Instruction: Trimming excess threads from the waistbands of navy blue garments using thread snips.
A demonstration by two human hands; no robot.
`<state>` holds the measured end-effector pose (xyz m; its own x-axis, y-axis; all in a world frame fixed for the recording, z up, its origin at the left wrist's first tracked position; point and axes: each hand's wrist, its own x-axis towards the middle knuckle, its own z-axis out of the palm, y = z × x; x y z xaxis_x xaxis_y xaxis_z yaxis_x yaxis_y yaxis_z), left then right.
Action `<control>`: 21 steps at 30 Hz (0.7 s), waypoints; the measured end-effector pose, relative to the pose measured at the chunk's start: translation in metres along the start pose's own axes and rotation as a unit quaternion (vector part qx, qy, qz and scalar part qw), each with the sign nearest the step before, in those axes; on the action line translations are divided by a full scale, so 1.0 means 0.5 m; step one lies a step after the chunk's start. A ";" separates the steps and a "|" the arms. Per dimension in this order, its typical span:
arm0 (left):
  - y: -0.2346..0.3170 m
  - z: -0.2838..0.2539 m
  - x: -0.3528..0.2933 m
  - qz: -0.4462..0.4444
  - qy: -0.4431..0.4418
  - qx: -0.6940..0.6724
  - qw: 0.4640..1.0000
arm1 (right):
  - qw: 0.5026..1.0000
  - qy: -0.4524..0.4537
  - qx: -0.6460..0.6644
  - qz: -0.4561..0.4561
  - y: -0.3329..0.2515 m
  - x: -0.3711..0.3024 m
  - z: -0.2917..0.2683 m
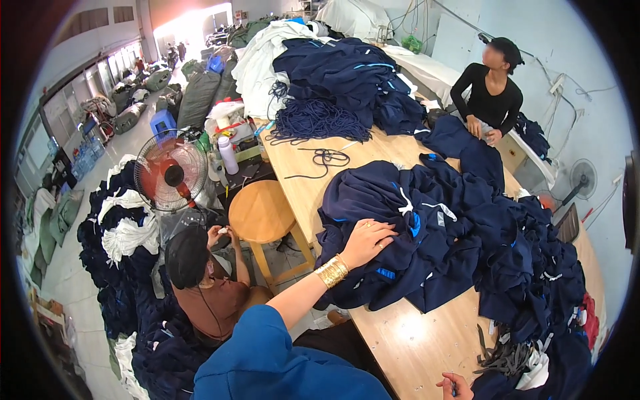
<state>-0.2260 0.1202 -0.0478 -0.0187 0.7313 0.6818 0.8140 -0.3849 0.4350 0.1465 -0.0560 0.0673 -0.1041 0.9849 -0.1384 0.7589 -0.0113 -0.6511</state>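
- Left hand point(369, 241) lies flat, fingers spread wide, on top of the near heap of navy garments point(400, 233); it presses on the cloth and grips nothing. Gold bangles point(332, 271) sit at the wrist, and a blue sleeve point(267, 360) comes in from the lower edge.
- Right hand point(455, 386) shows only partly at the bottom edge, just beside the dark cloth at the table's near end. Fingers look curled, but whether they pinch anything I cannot tell (too much is cut off).
- The heap rests on a long wooden table point(413, 340) and runs on to the right in a larger tangle of navy pieces with white drawcords point(527, 267). Bare tabletop shows only in front of the hands.
- Progress, judged from the layout: no sorted or folded stack is visible beside the hands, so the bulk of the heap appears unhandled.
- Further along the table: a bundle of dark cord point(313, 120) and another stack of navy garments point(353, 73).
- A person in black point(490, 93) works at the far right side; another person in a brown top point(207, 280) sits low at the left, near a round wooden stool point(261, 215) and a red fan point(171, 175).
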 end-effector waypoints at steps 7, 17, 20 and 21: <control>0.009 0.002 0.001 -0.002 0.010 0.004 1.000 | 0.999 -0.008 0.041 0.009 0.073 -0.015 0.009; 0.014 0.001 -0.003 -0.048 0.018 -0.027 0.998 | 0.998 -0.014 0.034 0.046 0.095 -0.049 0.006; 0.019 -0.004 -0.009 -0.047 0.026 -0.016 0.998 | 0.997 -0.023 0.009 0.073 0.085 -0.066 0.006; 0.020 -0.005 -0.011 -0.047 0.032 -0.008 0.998 | 0.995 -0.034 0.005 0.092 0.082 -0.071 0.006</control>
<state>-0.2189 0.1108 -0.0458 -0.1313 0.7274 0.6735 0.7972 -0.3264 0.5079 0.1792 -0.0921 0.0431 -0.0077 0.9517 -0.3068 0.7626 -0.1929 -0.6174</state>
